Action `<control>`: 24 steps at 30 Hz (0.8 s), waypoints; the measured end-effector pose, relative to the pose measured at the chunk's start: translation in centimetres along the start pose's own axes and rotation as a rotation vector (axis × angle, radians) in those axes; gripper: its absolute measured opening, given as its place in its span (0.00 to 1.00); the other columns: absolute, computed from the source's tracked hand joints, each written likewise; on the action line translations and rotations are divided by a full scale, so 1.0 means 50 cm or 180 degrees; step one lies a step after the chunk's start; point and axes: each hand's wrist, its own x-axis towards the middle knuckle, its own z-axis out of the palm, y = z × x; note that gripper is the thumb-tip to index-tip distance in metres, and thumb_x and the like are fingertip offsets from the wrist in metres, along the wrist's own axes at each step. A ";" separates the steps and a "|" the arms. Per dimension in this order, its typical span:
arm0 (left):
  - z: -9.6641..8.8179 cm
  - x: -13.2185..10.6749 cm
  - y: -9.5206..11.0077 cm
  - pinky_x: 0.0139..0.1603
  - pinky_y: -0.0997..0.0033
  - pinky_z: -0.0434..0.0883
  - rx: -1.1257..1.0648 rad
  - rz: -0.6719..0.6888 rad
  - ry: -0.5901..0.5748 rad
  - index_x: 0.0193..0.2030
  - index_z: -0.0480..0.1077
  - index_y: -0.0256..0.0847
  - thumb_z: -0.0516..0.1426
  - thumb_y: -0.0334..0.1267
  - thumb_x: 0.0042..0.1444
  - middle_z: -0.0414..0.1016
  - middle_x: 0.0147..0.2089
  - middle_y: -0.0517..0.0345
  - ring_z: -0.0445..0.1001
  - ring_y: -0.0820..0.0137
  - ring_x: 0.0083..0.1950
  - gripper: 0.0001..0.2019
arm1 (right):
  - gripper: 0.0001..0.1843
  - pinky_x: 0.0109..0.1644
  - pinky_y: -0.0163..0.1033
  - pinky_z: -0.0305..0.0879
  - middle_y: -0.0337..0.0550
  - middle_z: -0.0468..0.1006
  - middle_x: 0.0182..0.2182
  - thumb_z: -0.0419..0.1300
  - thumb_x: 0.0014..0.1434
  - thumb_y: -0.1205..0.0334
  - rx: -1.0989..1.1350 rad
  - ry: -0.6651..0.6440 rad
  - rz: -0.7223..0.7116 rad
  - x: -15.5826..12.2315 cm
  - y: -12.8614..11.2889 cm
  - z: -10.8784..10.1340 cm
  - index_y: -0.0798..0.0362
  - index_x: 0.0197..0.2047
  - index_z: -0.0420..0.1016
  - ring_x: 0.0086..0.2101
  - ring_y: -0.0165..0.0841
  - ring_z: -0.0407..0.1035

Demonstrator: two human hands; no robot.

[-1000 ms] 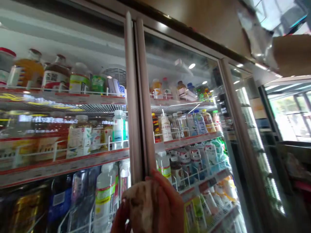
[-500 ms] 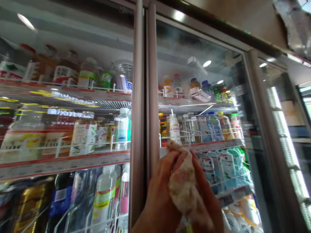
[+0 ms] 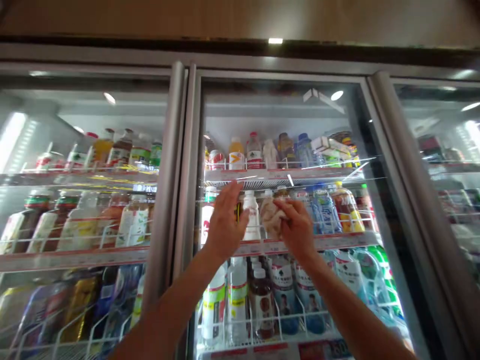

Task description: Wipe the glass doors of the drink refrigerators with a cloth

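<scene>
My right hand [image 3: 299, 230] grips a crumpled beige cloth [image 3: 271, 218] in front of the middle glass door [image 3: 258, 110] of a drinks fridge. Its fingers are closed around the cloth's right side, and the rest bunches out to the left. To the left of the cloth, my left hand [image 3: 226, 222] is raised with its fingers stretched out and nothing in it. Both hands are in front of the middle shelf's bottles; whether they touch the glass I cannot tell. A white bottle [image 3: 251, 215] shows through the glass between them.
Metal door frames [image 3: 165, 175] stand left of the middle door, and another frame [image 3: 407, 165] slopes down on the right. Behind the glass, shelves [image 3: 318, 173] hold several rows of bottles. A brown panel [image 3: 187, 20] runs above the fridge.
My hands were together on the cloth near the door's left frame. Now they are apart: the left has let go, the right keeps the cloth. The view has turned and moved back.
</scene>
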 end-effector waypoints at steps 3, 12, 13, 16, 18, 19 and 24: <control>0.003 0.040 0.017 0.57 0.57 0.66 -0.0573 -0.0288 -0.1181 0.51 0.67 0.39 0.54 0.33 0.46 0.72 0.51 0.51 0.69 0.63 0.54 0.22 | 0.26 0.39 0.37 0.70 0.42 0.76 0.37 0.50 0.45 0.71 0.0690 -0.0542 0.0139 0.011 -0.011 -0.008 0.50 0.48 0.75 0.35 0.30 0.71; 0.000 0.030 -0.012 0.38 0.69 0.67 -0.0663 -0.1222 -0.0248 0.30 0.67 0.39 0.52 0.37 0.48 0.70 0.29 0.61 0.69 0.72 0.32 0.06 | 0.08 0.27 0.36 0.66 0.36 0.71 0.22 0.57 0.48 0.58 0.0937 -0.0495 0.1042 0.063 0.016 -0.093 0.53 0.30 0.71 0.23 0.29 0.65; 0.000 0.032 -0.012 0.39 0.69 0.68 -0.0625 -0.1193 -0.0123 0.30 0.67 0.39 0.52 0.37 0.48 0.71 0.29 0.61 0.69 0.72 0.32 0.05 | 0.06 0.29 0.38 0.66 0.38 0.71 0.24 0.57 0.49 0.59 0.0542 -0.0024 0.0719 0.086 0.011 -0.102 0.52 0.30 0.71 0.26 0.30 0.66; -0.004 0.031 -0.017 0.42 0.66 0.69 -0.0475 -0.1074 0.0184 0.36 0.67 0.39 0.52 0.38 0.50 0.72 0.34 0.59 0.71 0.71 0.36 0.08 | 0.07 0.44 0.45 0.65 0.45 0.72 0.36 0.53 0.52 0.67 -0.0702 0.1020 -0.0559 0.140 -0.004 -0.102 0.51 0.32 0.73 0.39 0.36 0.66; -0.007 0.019 -0.031 0.47 0.62 0.70 -0.0180 -0.0906 0.0495 0.40 0.66 0.39 0.51 0.38 0.52 0.72 0.39 0.55 0.71 0.68 0.42 0.10 | 0.10 0.48 0.47 0.62 0.44 0.72 0.38 0.52 0.54 0.69 -0.1184 0.0610 -0.1328 0.141 -0.007 -0.073 0.49 0.31 0.74 0.42 0.36 0.65; -0.008 0.010 -0.041 0.50 0.59 0.69 0.0017 -0.0731 0.0605 0.42 0.66 0.39 0.51 0.37 0.52 0.71 0.42 0.53 0.71 0.66 0.46 0.11 | 0.10 0.49 0.47 0.62 0.44 0.73 0.37 0.52 0.54 0.70 -0.1296 0.0151 -0.1595 0.130 -0.006 -0.053 0.49 0.30 0.74 0.41 0.36 0.65; -0.020 -0.050 -0.102 0.62 0.53 0.61 0.0944 0.0178 0.0389 0.50 0.64 0.38 0.48 0.34 0.56 0.66 0.56 0.46 0.62 0.61 0.61 0.16 | 0.18 0.57 0.48 0.59 0.53 0.66 0.54 0.51 0.54 0.68 -0.1072 -0.0977 -0.1261 0.062 0.000 0.016 0.57 0.47 0.73 0.54 0.41 0.60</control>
